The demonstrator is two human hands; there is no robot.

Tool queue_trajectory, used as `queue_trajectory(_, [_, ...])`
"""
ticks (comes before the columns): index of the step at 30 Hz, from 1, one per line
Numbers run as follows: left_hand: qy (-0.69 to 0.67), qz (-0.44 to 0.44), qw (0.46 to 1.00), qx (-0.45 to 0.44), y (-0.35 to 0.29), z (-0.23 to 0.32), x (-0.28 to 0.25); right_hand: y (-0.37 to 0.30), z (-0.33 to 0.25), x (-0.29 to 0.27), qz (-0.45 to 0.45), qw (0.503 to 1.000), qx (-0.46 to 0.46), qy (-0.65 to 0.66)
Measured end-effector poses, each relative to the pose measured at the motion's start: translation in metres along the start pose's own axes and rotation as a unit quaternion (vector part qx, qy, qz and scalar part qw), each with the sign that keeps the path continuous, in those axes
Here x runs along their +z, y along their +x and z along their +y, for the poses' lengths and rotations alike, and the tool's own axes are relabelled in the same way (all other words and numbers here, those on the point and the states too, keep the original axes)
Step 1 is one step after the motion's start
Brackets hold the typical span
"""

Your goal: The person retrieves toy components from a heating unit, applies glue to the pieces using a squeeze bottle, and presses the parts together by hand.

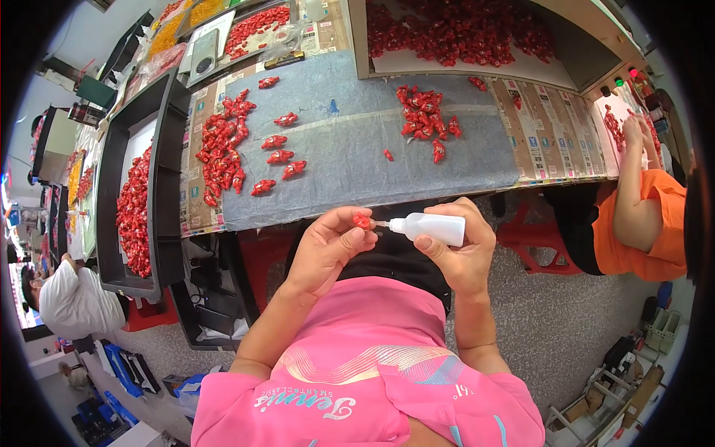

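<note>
Between the fingertips of my left hand (333,249) is a small red plastic figure (362,220). My right hand (468,249) is closed around a white squeeze bottle (432,227) that lies nearly level. The bottle's thin nozzle points left, and its tip is at the red figure; whether they touch I cannot tell. Both hands are just in front of the table edge, above my lap. Past them, on the grey-blue mat (335,164), lie a pile of red figures (222,145) at left, a short row of single ones (280,156), and a smaller heap (424,113) at right.
A black tray (166,186) with more red pieces stands at the left. An open-fronted box (581,45) holding many red pieces stands at the back right. A phone (205,54) lies at the back left. A person in orange (648,223) sits at the right, another in white (78,298) at the left.
</note>
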State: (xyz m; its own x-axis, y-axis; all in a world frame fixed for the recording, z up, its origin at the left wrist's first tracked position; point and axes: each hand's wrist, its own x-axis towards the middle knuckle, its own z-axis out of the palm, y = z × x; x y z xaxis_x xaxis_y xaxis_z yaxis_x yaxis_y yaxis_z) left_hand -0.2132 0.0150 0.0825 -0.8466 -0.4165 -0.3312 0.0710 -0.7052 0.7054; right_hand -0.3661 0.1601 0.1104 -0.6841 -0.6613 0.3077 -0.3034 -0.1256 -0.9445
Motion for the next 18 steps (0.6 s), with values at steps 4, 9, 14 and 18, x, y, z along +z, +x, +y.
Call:
queue_trajectory(4, [-0.003, 0.000, 1.000, -0.002, 0.0007, -0.0008, -0.0015, 0.0002, 0.0017, 0.0000, 0.000, 1.000, -0.005, 0.001])
queue_trajectory(9, [-0.002, 0.001, 1.000, 0.001, 0.0007, -0.0013, -0.0007, -0.0006, 0.0016, -0.0023, -0.006, 1.000, -0.003, -0.012])
queue_trajectory(14, [-0.001, 0.002, 1.000, 0.009, 0.0000, -0.0026, -0.0013, -0.0006, -0.0013, -0.0033, -0.010, 1.000, -0.009, -0.014])
queue_trajectory(18, [-0.003, -0.004, 1.000, 0.023, 0.0001, -0.0047, -0.0033, -0.0015, -0.0004, -0.0042, -0.010, 1.000, -0.011, -0.016])
